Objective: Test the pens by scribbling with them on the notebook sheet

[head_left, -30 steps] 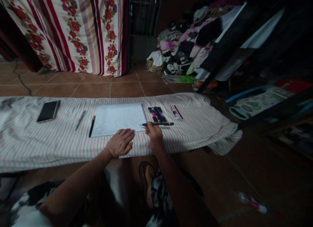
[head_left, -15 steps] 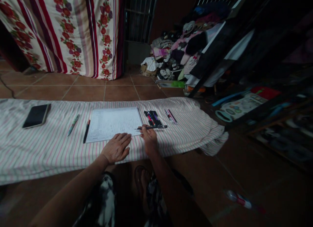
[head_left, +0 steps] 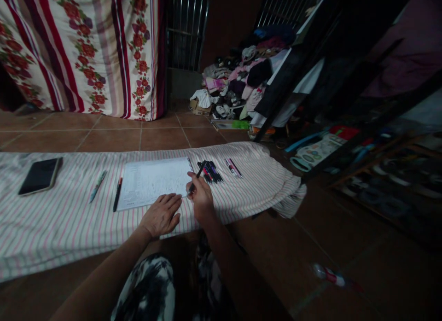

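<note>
A spiral notebook lies on the striped cloth, its page covered in faint marks and its coil on the right side. My left hand rests flat over the notebook's near edge, fingers stretched out. In my right hand a black pen is gripped, tilted with its upper end pointing away and its lower end near the page's near right corner. Just beyond that hand lies a bunch of several pens. A dark pen with an orange end lies along the notebook's left edge.
Farther left are a greenish pen and a dark phone. Pinkish pens lie right of the bunch. A plastic bottle is on the tiled floor at right. Behind stand a clothes heap and a floral curtain.
The pen in my right hand has turned from lying nearly level to a steep slant. My right fingers have closed round it in a writing-like hold. The camera view has shifted slightly.
</note>
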A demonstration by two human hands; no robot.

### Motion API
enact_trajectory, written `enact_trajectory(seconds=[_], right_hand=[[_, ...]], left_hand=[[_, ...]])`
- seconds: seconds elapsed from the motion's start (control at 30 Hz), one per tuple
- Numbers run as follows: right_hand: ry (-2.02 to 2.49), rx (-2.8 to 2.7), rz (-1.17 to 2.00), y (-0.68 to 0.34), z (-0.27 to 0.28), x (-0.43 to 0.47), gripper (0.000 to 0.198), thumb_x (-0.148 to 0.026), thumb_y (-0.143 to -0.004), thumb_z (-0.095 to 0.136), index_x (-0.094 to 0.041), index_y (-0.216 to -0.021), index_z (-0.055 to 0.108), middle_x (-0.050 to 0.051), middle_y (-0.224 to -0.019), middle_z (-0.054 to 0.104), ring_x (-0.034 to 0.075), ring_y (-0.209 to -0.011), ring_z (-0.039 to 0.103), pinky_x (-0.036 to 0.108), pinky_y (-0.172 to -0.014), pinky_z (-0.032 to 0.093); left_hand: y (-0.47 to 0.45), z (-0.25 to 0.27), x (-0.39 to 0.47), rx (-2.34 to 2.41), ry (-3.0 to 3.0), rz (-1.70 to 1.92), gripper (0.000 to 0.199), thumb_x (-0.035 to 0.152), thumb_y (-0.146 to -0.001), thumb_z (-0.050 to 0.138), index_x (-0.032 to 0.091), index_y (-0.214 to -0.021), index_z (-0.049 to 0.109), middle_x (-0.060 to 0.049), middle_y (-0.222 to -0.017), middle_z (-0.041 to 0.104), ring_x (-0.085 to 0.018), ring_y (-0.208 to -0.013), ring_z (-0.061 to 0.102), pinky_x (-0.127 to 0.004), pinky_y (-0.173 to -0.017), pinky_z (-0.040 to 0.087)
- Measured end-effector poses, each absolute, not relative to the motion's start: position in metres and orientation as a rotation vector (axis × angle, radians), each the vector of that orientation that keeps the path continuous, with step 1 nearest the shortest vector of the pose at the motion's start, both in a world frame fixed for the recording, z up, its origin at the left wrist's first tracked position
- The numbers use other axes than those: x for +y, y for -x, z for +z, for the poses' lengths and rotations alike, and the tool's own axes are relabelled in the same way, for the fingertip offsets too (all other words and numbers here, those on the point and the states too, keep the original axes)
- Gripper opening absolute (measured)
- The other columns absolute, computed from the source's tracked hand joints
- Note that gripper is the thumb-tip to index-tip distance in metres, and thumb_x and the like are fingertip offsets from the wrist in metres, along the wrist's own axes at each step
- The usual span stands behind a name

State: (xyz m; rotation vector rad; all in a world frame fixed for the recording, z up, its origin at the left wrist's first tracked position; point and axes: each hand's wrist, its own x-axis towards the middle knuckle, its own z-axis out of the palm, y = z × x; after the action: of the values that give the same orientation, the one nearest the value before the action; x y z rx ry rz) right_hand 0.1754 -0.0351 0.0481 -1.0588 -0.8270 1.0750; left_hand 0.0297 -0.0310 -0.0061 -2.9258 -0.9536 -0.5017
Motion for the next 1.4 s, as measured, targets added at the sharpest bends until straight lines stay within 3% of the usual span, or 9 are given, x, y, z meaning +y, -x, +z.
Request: enact_trajectory(seconds=[0.2,0.4,0.73,0.97,1.17,1.4], right_hand=[[0.942,-0.887,1.394,-0.189,0.079,-0.053,0.032,-0.045,-0.072,0.062,-0.017,-0.088,0.064,-0.002,-0.06,0.051,0.007,-0.051,0.043,0.021,-0.047,0.032],[1.057,-0.966,1.423,-0.215,0.079,-0.053,0.033,-0.043,-0.068,0.065,-0.016,-0.088,0.065,0.0,-0.065,0.057,0.008,-0.052,0.046,0.021,-0.046,0.034],[1.155,-0.856,1.158,-0.213,0.062,-0.04,0.031,-0.039,-0.06,0.07,-0.017,-0.081,0.062,0.003,-0.076,0.066,0.01,-0.061,0.051,0.021,-0.049,0.036],[1.195,-0.795,0.849,-0.221,0.013,-0.036,0.025,-0.044,-0.072,0.06,-0.019,-0.076,0.053,-0.008,-0.052,0.041,0.006,-0.045,0.039,0.018,-0.041,0.031],[1.309,-0.868,0.798,-0.228,-0.016,-0.034,0.025,-0.044,-0.077,0.052,-0.021,-0.084,0.049,-0.003,-0.062,0.056,0.01,-0.049,0.052,0.024,-0.048,0.046],[1.324,-0.945,0.804,-0.228,-0.023,-0.03,0.022,-0.037,-0.069,0.061,-0.02,-0.076,0.05,-0.008,-0.05,0.047,0.009,-0.044,0.046,0.022,-0.044,0.041]], left_hand=[[-0.03,-0.007,-0.031,-0.942,2.913,-0.555,0.041,0.027,-0.084,0.041,0.013,-0.121,0.052,-0.013,-0.126,0.053,-0.027,-0.116,0.043,-0.045,-0.095,0.035],[-0.029,-0.007,-0.032,-0.949,2.917,-0.547,0.04,0.027,-0.084,0.042,0.013,-0.12,0.052,-0.013,-0.127,0.052,-0.026,-0.115,0.044,-0.044,-0.096,0.034],[-0.029,-0.007,-0.031,-0.961,2.935,-0.491,0.042,0.029,-0.085,0.041,0.013,-0.122,0.05,-0.013,-0.128,0.051,-0.027,-0.117,0.042,-0.044,-0.096,0.033],[-0.028,-0.008,-0.031,-0.97,2.946,-0.476,0.043,0.03,-0.086,0.039,0.012,-0.123,0.05,-0.012,-0.129,0.05,-0.027,-0.117,0.041,-0.044,-0.097,0.032],[-0.029,-0.007,-0.029,-0.96,2.963,-0.491,0.042,0.03,-0.085,0.04,0.013,-0.123,0.05,-0.013,-0.129,0.05,-0.027,-0.117,0.042,-0.044,-0.096,0.032],[-0.029,-0.005,-0.03,-0.955,2.963,-0.501,0.042,0.03,-0.085,0.04,0.014,-0.122,0.051,-0.013,-0.129,0.05,-0.028,-0.116,0.042,-0.045,-0.095,0.033]])
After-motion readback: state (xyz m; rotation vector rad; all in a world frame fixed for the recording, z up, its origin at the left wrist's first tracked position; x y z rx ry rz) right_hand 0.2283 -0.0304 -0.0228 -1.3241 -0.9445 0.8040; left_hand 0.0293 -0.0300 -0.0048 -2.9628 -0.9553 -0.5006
